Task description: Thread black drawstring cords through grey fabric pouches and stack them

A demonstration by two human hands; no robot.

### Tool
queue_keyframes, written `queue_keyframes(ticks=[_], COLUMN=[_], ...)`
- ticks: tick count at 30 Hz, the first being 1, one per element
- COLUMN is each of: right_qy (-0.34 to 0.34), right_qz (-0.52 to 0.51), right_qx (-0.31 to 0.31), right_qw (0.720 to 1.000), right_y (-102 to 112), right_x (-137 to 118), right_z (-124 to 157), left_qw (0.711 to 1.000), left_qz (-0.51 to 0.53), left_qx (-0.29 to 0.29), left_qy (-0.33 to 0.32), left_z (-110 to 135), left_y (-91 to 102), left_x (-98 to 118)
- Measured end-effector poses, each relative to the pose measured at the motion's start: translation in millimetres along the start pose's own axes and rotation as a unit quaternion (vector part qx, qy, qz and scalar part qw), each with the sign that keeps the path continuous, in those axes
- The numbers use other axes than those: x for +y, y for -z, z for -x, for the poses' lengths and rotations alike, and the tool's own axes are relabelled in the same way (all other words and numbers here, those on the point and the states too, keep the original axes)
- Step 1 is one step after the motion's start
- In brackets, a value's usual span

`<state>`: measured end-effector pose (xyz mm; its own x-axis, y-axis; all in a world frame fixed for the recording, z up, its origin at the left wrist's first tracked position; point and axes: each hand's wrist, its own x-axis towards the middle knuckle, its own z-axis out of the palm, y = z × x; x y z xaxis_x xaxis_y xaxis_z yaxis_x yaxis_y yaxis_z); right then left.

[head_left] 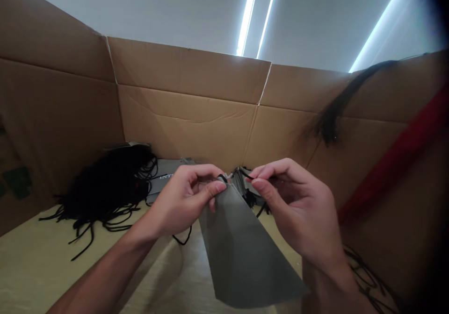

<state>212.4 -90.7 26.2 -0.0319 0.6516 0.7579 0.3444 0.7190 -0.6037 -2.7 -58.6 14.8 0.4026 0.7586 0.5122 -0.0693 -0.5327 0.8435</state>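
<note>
1. Cardboard enclosure [185,117]: tan corrugated walls with creased folds, standing beyond both hands and curving round to either side. Strip lights [247,17] on a pale ceiling show above its top edge, well beyond the hands.
2. Tabletop [38,262]: pale beige surface directly below both forearms.
3. Grey flat bag [245,253]: matte, held up between the hands by its top edge, its body hanging down and widening toward the wearer, below and between the wrists.
4. Heap of black cords [108,188]: tangled loose lengths lying on the tabletop, beyond and to the side of the left hand, some ends trailing toward the wrist.
5. Grey printed bag [166,178]: flat, partly under the heap, just beyond the left hand. Lettering is partly visible; the full wording cannot be read.
6. Red strap [396,155]: diagonal band against the wall, well to the right of the right hand.
7. Left hand [184,199]: fingers curled, thumb pressed toward the forefinger, pinching the top edge of the grey flat bag.
8. Right hand [291,202]: thumb and forefinger pressed together, pinching a black cord [247,174] at the top of the bag, other fingers curled.
</note>
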Motion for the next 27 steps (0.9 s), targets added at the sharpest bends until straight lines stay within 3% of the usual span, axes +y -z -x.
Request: queue_keyframes(ticks=[5, 16, 21, 27], right_qy=[0.033, 0.049, 0.042, 0.054], right_qz=[0.031, 0.042, 0.070, 0.151], right_qx=[0.036, 0.008, 0.009, 0.006], right_qw=[0.998, 0.998, 0.997, 0.987], right_y=[0, -3, -5, -6], right_x=[1, -3, -1, 0], right_z=[3, 3, 4, 1], left_qw=[1.000, 0.998, 0.992, 0.964], left_qz=[-0.008, -0.023, -0.116, -0.236], left_qx=[-0.017, -0.050, -0.017, 0.041], left_qy=[0.007, -0.010, -0.043, -0.116], left_z=[-1, -1, 1, 0], left_y=[-0.9, -3.5, -7.9, -11.8], left_x=[-2, 3, -3, -9])
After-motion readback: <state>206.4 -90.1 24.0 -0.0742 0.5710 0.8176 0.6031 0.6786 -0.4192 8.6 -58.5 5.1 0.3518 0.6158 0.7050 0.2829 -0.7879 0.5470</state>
